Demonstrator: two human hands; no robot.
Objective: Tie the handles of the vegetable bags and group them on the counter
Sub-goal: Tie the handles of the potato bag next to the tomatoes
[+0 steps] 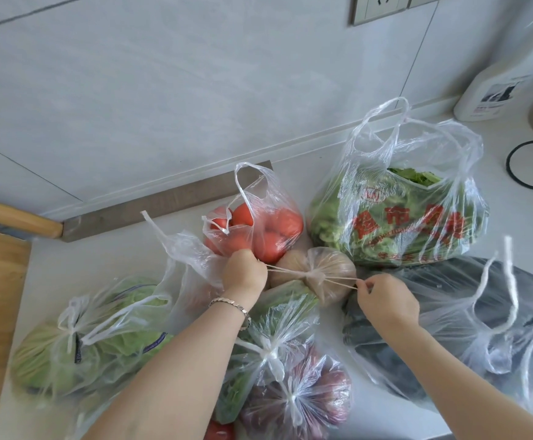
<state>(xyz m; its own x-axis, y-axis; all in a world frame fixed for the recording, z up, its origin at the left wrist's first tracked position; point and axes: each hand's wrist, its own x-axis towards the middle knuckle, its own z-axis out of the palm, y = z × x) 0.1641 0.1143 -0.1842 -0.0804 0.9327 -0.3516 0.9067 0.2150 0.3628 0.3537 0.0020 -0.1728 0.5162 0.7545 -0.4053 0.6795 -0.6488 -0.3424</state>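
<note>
Your left hand (244,271) fists one handle end and your right hand (385,301) pinches the other of the tan bag (331,265), on the counter (106,255) just beside the tomato bag (258,230), so pull both strands evenly, low and outward, until the knot (314,278) seats snug without tearing.

Free, as I read it: bare worktop (106,254) at left rear; more at right rear, save a cable (508,166) and a bottle (487,93).
Blocked: tomato bag (258,230), greens bag (401,223), dark bag (442,331), onion bag (309,395) and cabbage bag (100,331) crowd round the brown bag (319,265).
</note>
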